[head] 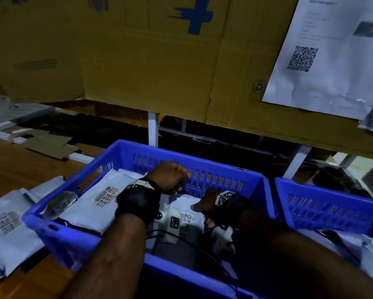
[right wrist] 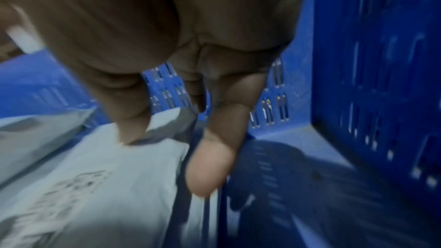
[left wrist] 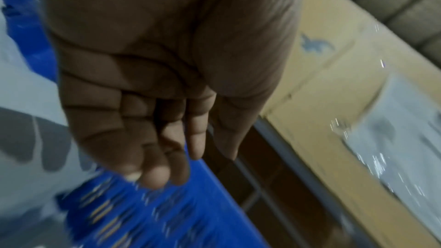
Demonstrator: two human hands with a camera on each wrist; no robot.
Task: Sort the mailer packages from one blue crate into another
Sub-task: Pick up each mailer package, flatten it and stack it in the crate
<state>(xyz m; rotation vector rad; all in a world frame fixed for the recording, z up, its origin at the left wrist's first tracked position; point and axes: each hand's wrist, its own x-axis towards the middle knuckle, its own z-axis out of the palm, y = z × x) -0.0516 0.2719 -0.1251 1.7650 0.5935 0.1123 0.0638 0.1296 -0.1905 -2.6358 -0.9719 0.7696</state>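
A blue crate [head: 215, 175] in the middle holds several white mailers. My right hand [head: 205, 205] is low inside it; in the right wrist view the thumb [right wrist: 131, 131] lies on top of a white mailer [right wrist: 107, 157] near its far corner and a finger [right wrist: 207, 167] curls down past its edge, pinching it. That mailer [head: 181, 205] carries a barcode label. My left hand [head: 170, 175] hovers above the crate's far side. Its fingers [left wrist: 152, 157] hang loosely curled and hold nothing. A second blue crate [head: 332, 203] stands to the right with mailers in it.
A large labelled mailer [head: 99, 201] leans along the crate's left side. More mailers [head: 6, 223] lie on the wooden table left of the crate. A cardboard wall [head: 138, 61] with a printed QR sheet [head: 323, 57] rises behind.
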